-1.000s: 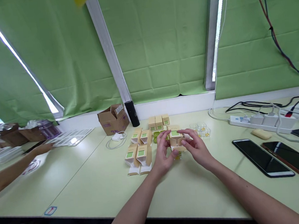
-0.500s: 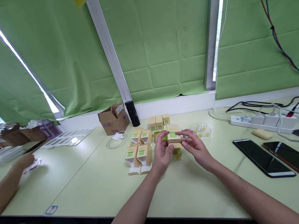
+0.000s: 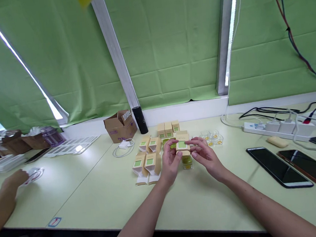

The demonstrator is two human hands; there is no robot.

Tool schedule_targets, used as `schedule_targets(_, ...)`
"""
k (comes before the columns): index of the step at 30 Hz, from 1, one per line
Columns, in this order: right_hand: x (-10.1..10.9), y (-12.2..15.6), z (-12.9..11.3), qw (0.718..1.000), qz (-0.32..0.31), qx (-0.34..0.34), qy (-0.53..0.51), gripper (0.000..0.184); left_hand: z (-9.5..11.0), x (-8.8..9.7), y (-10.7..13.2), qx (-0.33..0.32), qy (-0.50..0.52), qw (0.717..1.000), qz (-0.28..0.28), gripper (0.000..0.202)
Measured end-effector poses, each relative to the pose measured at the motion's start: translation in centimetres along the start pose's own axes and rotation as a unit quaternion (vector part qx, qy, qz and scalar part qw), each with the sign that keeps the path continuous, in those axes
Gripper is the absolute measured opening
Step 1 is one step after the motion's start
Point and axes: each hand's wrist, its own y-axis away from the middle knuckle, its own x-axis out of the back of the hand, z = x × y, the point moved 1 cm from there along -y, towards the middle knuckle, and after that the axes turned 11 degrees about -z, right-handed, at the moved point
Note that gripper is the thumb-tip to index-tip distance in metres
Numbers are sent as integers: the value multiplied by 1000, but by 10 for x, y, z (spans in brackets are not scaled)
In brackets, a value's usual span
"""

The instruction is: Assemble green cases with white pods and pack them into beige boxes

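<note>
A small kraft cardboard box (image 3: 182,145) with a green label is held between my two hands. My left hand (image 3: 171,161) grips its left side, the thumb near the front flap. My right hand (image 3: 206,155) has its fingers closed on the right side. Just below the box, a small clear jar with green contents (image 3: 187,162) stands on the table. Left of my hands are several kraft boxes (image 3: 150,162) with green labels and open flaps. More green-topped jars are partly hidden behind my left fingers.
Behind stand upright small boxes (image 3: 168,127). Clear containers with yellow bits (image 3: 212,137) lie to the right. A carton (image 3: 120,126) and black cylinder (image 3: 139,120) are at the back. Phones (image 3: 278,166) and a power strip (image 3: 276,130) sit right. Another person's hand (image 3: 17,179) works at left.
The box in my hands has tilted slightly, and its front flap now looks shallower. My right fingers have shifted a little. The other person's hand has drawn left and nearer.
</note>
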Motion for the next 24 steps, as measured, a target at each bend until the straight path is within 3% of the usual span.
schedule_targets(24, -5, -1, -1, 1000, 7, -8, 0, 39, -6, 0, 0, -8, -48, 999, 20, 38)
